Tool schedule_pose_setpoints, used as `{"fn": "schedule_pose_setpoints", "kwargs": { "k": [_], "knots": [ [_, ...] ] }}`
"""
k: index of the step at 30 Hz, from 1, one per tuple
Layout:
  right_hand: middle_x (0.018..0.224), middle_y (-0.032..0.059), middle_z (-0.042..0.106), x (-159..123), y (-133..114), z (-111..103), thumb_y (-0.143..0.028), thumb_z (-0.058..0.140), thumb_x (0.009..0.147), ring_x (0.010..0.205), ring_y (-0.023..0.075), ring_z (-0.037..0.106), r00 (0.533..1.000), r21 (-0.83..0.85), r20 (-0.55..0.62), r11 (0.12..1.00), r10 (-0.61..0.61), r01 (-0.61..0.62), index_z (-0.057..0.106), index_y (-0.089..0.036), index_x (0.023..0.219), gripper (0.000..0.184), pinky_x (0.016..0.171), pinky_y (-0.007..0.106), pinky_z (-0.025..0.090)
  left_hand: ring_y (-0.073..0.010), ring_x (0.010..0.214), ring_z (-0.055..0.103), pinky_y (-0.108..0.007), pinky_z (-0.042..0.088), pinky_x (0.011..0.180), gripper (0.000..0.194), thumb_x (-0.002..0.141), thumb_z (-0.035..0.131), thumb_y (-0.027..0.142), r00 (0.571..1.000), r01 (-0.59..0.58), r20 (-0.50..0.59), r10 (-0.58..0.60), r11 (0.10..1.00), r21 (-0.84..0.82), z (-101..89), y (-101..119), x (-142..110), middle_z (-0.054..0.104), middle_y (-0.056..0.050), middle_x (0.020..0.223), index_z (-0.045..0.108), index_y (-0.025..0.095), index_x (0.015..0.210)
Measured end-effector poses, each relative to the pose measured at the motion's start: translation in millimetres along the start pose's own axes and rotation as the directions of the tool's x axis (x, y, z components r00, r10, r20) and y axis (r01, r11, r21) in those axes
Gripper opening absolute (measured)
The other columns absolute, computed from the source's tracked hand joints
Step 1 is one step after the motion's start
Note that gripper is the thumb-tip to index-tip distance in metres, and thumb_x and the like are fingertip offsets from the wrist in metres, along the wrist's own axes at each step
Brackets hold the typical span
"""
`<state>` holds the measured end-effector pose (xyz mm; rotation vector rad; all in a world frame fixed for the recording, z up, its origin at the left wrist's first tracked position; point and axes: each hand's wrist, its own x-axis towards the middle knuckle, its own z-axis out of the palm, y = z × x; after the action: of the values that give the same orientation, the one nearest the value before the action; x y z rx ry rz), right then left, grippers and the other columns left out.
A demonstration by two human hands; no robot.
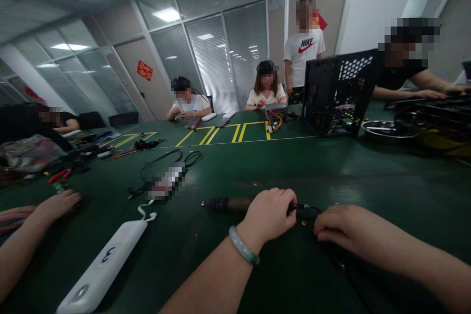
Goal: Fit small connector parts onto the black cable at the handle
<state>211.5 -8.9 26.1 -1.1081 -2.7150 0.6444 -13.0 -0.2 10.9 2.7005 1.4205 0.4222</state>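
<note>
- a corded handheld tool [228, 205] with a black and brown barrel lay across the dark green surface [349, 176], straight ahead of the wearer.
- the left hand [267, 216], with a pale green bangle [243, 246] on its wrist, sat over the tool's rear end, its fingers [283, 201] clenched around the barrel and grasping it.
- the right hand [342, 228] was just right of the tool, beside its thin black cable [307, 208]. its fingers [327, 231] were curled, but it could not be told whether they held the cable.
- a co-worker's hand [55, 206] rested well left of the tool, near a white power bank [103, 267] with a looped white cord.
- just beyond the tool lay a coiled black cable [191, 158] and a pixelated, unreadable object [165, 181].
- farther beyond and to the right stood an open black computer case [340, 93] with mesh panels, beside a round metal tray [390, 130].
- far beyond the tool, across the surface, sat one person [187, 100] and another [267, 88], while a person in a white t-shirt [303, 54] stood behind them.
</note>
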Motion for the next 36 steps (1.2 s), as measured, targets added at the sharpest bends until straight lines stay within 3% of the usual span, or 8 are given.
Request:
{"fn": "schedule_pose_setpoints", "kwargs": {
  "k": [6,10,14,21,28,33,36],
  "knots": [
    [0.080,-0.0037,0.068,8.1,6.1,16.3,-0.030,0.064,0.083,0.071,0.0159,0.062,0.976,0.251,-0.042,0.948,0.212,-0.195,0.067,-0.027,0.087,0.006,0.060,0.023,0.043,-0.0184,0.087,0.055,-0.033,0.046,0.076,0.016,0.084,0.061,0.028,1.000,-0.016,-0.011,0.016,1.000,-0.012,1.4,-1.1,0.0,0.059,0.001,0.092,0.052,0.022,0.095],
    [0.084,-0.0014,0.068,15.9,5.7,23.5,-0.032,0.065,0.083,0.079,0.0165,0.065,0.958,0.540,-0.066,0.818,0.278,-0.200,0.060,-0.023,0.101,0.020,0.069,0.024,0.048,-0.0188,0.088,0.056,-0.032,0.045,0.074,0.016,0.083,0.062,0.027,0.999,-0.039,-0.011,0.039,0.999,-0.030,0.6,-3.1,0.2,0.060,0.001,0.092,0.052,0.022,0.095],
    [0.087,0.0008,0.069,18.9,9.8,26.6,-0.034,0.064,0.083,0.083,0.0177,0.065,0.950,0.640,-0.067,0.743,0.305,-0.194,0.058,-0.021,0.105,0.027,0.074,0.026,0.050,-0.0177,0.085,0.056,-0.030,0.045,0.072,0.017,0.083,0.063,0.026,0.999,-0.048,-0.007,0.048,0.998,-0.046,-0.9,-5.2,1.0,0.059,0.001,0.089,0.053,0.022,0.096],
    [0.092,0.0020,0.071,19.0,19.7,32.4,-0.031,0.064,0.081,0.086,0.0195,0.067,0.923,0.566,-0.063,0.776,0.379,-0.280,0.064,-0.021,0.095,0.017,0.072,0.026,0.050,-0.0173,0.085,0.056,-0.030,0.046,0.073,0.015,0.084,0.061,0.026,0.999,-0.035,-0.004,0.035,0.998,-0.057,0.4,-4.1,1.1,0.059,0.001,0.090,0.054,0.022,0.097],
    [0.084,-0.0015,0.072,16.8,18.4,27.4,-0.035,0.058,0.085,0.072,0.0179,0.066,0.897,0.358,-0.175,0.875,0.407,-0.327,0.069,-0.026,0.091,0.016,0.061,0.025,0.046,-0.0167,0.085,0.056,-0.031,0.047,0.076,0.015,0.086,0.060,0.029,1.000,-0.030,0.007,0.030,0.997,-0.075,2.0,-3.7,1.1,0.059,0.001,0.091,0.054,0.023,0.098],
    [0.093,-0.0023,0.071,19.4,9.7,22.6,-0.031,0.058,0.086,0.083,0.0183,0.065,0.876,0.262,-0.356,0.935,0.325,-0.240,0.071,-0.029,0.094,0.015,0.070,0.025,0.046,-0.0180,0.085,0.056,-0.031,0.046,0.075,0.016,0.085,0.062,0.030,1.000,-0.020,-0.023,0.018,0.997,-0.081,3.6,-4.6,1.5,0.058,0.000,0.090,0.055,0.023,0.098],
    [0.091,-0.0041,0.071,21.1,7.0,25.1,-0.027,0.058,0.086,0.081,0.0167,0.064,0.912,0.257,-0.306,0.946,0.272,-0.196,0.071,-0.030,0.091,0.014,0.070,0.024,0.046,-0.0184,0.085,0.055,-0.032,0.045,0.074,0.016,0.084,0.062,0.030,1.000,-0.007,-0.022,0.005,0.996,-0.091,4.4,-4.6,1.2,0.058,0.000,0.090,0.055,0.023,0.097]
  ]
}}
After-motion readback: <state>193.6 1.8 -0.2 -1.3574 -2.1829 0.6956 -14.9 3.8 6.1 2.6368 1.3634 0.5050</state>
